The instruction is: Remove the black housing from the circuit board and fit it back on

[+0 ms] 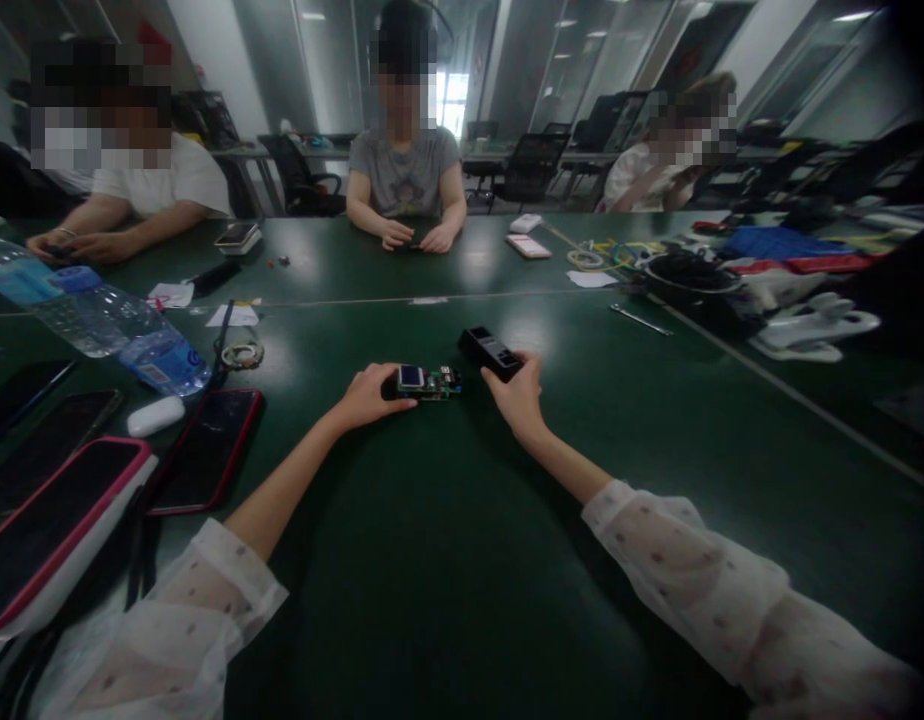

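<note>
Over the middle of the dark green table (402, 560), my left hand (368, 397) is closed round the left end of a circuit board (434, 382). The board is green, with a small square screen near my fingers and several small parts towards its right end. To its right, my right hand (520, 398) grips the near end of a black plastic housing (488, 350) with rectangular cut-outs in its upper face. Housing and board are apart, with a narrow gap between them. My fingers hide the held ends of both.
Left of my arm lie a red-edged phone (207, 450), a pink-cased phone (64, 530), a white case (156, 416) and water bottles (151, 350). A wrench (640, 319), cables (597, 255) and white grips (814, 325) lie right. People (409, 180) sit across the table.
</note>
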